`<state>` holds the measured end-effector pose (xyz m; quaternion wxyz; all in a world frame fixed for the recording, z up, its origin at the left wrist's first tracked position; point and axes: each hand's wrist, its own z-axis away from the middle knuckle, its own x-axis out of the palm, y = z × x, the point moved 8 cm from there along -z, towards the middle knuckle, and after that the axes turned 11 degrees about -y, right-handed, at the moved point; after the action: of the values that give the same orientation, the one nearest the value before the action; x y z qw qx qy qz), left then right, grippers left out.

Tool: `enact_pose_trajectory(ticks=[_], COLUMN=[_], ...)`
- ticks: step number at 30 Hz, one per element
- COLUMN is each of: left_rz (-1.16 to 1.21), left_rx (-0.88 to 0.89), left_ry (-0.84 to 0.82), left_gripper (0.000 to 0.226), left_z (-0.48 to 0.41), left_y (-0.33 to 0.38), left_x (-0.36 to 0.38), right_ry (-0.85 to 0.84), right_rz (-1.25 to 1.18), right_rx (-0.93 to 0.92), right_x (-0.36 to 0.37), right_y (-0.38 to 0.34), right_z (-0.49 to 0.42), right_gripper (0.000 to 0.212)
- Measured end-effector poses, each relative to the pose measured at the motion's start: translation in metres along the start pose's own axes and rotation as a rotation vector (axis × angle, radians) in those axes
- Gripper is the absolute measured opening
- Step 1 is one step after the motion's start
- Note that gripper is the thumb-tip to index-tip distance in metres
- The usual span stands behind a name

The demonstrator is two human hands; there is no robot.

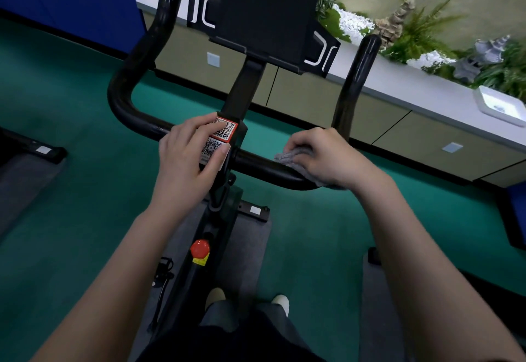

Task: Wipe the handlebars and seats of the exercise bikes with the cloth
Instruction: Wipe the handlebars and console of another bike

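Black handlebars [264, 166] sweep wide across the bike, and the grey cloth [287, 158] is down on the right-hand stretch of the bar. It's bunched under the right hand [327, 156], one corner poking out toward the centre. That hand has its fingers curled over, gripping the cloth against the tube. The left hand [187, 156] sits apart from it, across the centre post, fingers relaxed and laid over the block with the QR stickers [225, 129], thumb along its near edge. Lower on the frame, a red knob [200, 248].
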<state>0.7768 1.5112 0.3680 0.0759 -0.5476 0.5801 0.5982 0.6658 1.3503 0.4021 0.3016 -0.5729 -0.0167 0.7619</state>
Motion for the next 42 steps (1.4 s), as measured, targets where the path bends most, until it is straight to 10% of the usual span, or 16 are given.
enact_pose_trajectory(ticks=[5,11,15,18,21,31,42], left_rz=[0.005,0.016,0.022,0.018,0.013,0.001,-0.057], left_rx=[0.017,0.013,-0.005,-0.016,-0.019,-0.014,0.004], left_ry=[-0.01,-0.009,0.005,0.012,0.014,0.015,-0.002], left_gripper=[0.037,0.037,0.036,0.035,0.035,0.035,0.035], left_z=[-0.001,-0.001,-0.001,-0.001,-0.002,-0.002,-0.001], left_y=[-0.001,-0.003,-0.003,-0.003,-0.002,0.001,0.01], left_x=[-0.002,-0.002,-0.002,-0.001,0.0,-0.001,-0.006], right_ry=[-0.334,-0.272,0.331,0.995,1.25,1.059,1.155], right_rz=[0.27,0.423,0.113,-0.322,-0.812,-1.971,-1.983], right_rx=[0.094,0.062,-0.06,0.123,0.349,0.476,0.434], right_x=[0.005,-0.005,-0.031,-0.017,0.041,0.148,0.112], right_y=[0.007,0.017,0.028,0.064,0.084,0.028,0.075], right_z=[-0.017,-0.023,0.008,0.075,0.101,0.061,0.063], right_gripper=[0.026,0.008,0.007,0.019,0.02,0.018,0.022])
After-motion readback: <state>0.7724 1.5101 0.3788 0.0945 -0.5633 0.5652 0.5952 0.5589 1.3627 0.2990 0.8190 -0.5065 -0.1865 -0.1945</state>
